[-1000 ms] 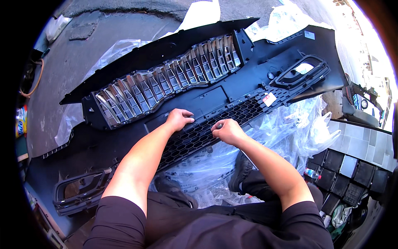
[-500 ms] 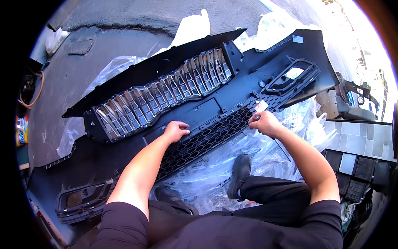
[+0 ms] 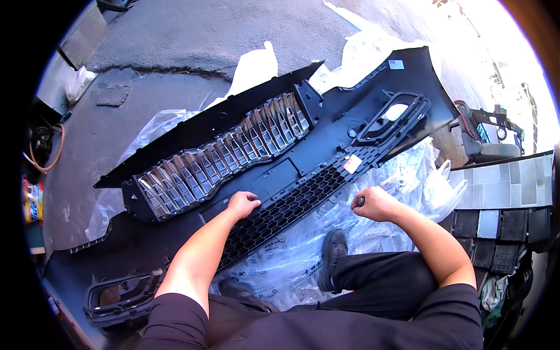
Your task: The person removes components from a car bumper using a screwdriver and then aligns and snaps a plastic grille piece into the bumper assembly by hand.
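A large black car bumper (image 3: 326, 124) lies inner side up, slanting across the view. Set into it is a chrome-finned radiator grille (image 3: 224, 157), and a black honeycomb lower grille (image 3: 280, 205) runs along its near side. My left hand (image 3: 242, 204) is closed, with curled fingers against the bumper at the lower grille's upper edge. Off the near edge, above the plastic sheeting, my right hand (image 3: 378, 204) is wrapped round a slim dark tool (image 3: 360, 201). Only its rounded end shows; my hand hides the rest.
Clear plastic sheeting (image 3: 303, 248) lies under the bumper and around my shoes. At the right are grey panels (image 3: 496, 184) above black blocks (image 3: 484, 251). A cable (image 3: 60, 146) and a colourful packet (image 3: 33, 201) are at the left. White wrapping (image 3: 256, 67) lies beyond the bumper.
My right hand has drawn back from the lower grille's right end, near the pale tag, to over the plastic. My left hand keeps its place on the bumper. The view has shifted slightly.
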